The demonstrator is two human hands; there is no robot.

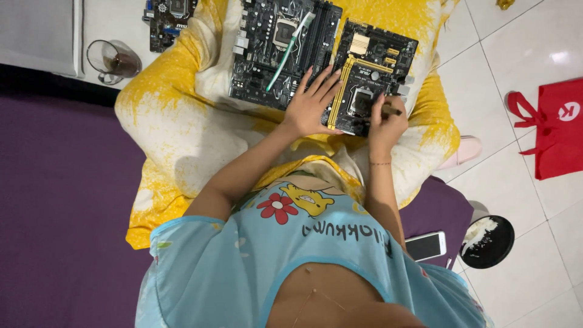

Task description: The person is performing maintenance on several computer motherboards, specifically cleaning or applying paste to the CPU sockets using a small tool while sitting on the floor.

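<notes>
Left hand [311, 100] lies flat on motherboard [373, 73]; right hand [386, 121] pinches what seems a brush [392, 110], mostly hidden.

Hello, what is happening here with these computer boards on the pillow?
A person sits over a yellow and white pillow with two motherboards on it. The left hand lies flat, fingers spread, on the edge of the smaller motherboard. The right hand holds a small dark tool, perhaps a brush, at that board's processor socket. A green toothbrush rests across the larger motherboard. A third board and a glass lie nearby, and a phone beside the person.
</notes>
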